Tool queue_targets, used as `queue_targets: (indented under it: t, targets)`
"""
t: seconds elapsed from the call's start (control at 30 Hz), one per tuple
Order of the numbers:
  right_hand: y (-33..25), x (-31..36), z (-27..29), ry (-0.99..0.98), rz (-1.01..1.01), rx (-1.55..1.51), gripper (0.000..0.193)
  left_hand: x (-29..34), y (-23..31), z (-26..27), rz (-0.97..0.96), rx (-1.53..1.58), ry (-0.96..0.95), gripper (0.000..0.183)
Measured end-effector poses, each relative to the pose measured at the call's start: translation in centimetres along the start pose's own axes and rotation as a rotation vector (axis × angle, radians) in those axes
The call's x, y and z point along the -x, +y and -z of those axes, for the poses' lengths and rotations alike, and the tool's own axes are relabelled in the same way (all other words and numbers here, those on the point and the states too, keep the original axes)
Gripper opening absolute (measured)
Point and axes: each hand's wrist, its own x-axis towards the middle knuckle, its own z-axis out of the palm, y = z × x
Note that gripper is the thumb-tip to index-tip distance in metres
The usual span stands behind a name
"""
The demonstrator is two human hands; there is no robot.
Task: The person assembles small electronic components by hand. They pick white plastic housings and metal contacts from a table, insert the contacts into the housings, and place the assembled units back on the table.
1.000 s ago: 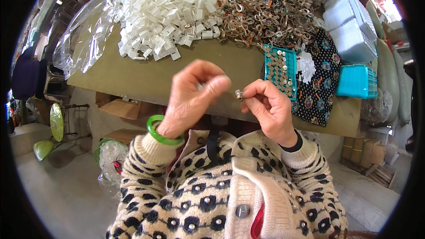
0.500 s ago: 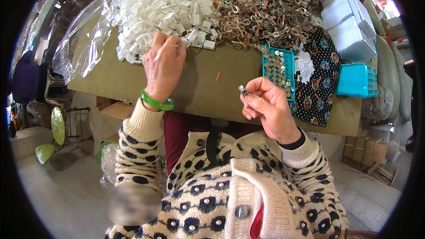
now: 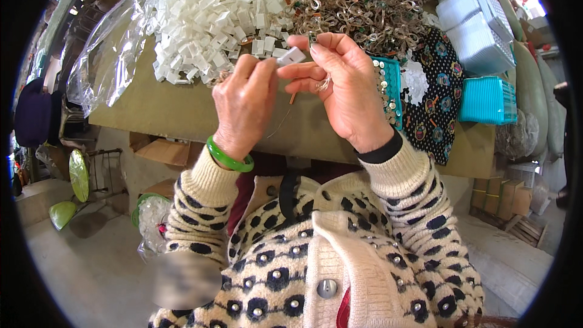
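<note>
My left hand (image 3: pixel 244 100), with a green bangle at its wrist, pinches a small white plastic case (image 3: pixel 293 56) that has a dark slot in its side. Close beside it, my right hand (image 3: pixel 352 88) grips a small dark-green circuit board (image 3: pixel 313 39) between thumb and forefinger. A thin clear wire loop hangs by the right palm. The right hand's lower fingers reach under the case; whether they touch it I cannot tell. Behind both hands lie a heap of white plastic cases (image 3: pixel 212 12) and a tangled heap of wired parts (image 3: pixel 358 6).
A teal tray (image 3: pixel 393 94) of round metal pieces is partly hidden behind my right hand. Beside it are white flat pieces (image 3: pixel 415 85) on a patterned black cloth (image 3: pixel 440 64). White trays (image 3: pixel 480 18) and teal trays (image 3: pixel 487 100) are stacked right. Clear plastic sheeting (image 3: pixel 109 54) lies left.
My left hand has come away from the white heap toward the right, with a white case in it. My right hand has moved up and left to meet it, still gripping the circuit board.
</note>
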Motion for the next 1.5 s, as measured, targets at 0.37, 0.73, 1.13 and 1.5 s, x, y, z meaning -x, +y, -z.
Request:
queue_targets:
  t: [0.37, 0.73, 1.13, 1.5]
  targets:
    - [-3.0, 1.8, 1.1, -0.075, -0.168, 0.222, 0.016, 0.4, 2.8, 3.3, 0.943, 1.287, -0.490, 0.025]
    - [-1.3, 4.1, 2.8, -0.036, 0.124, 0.274, 0.012, 1.8, 3.6, 2.3, 1.139, 1.791, -0.365, 0.031]
    - [-0.4, 6.6, 4.2, 0.026, 0.115, 0.418, 0.010, 2.6, 4.8, 0.4, 1.070, 1.801, -0.356, 0.033]
    - [-1.5, 6.9, 4.5, 0.016, -0.101, 0.202, 0.007, 3.1, 4.7, -0.1, 1.027, 1.822, -0.320, 0.027]
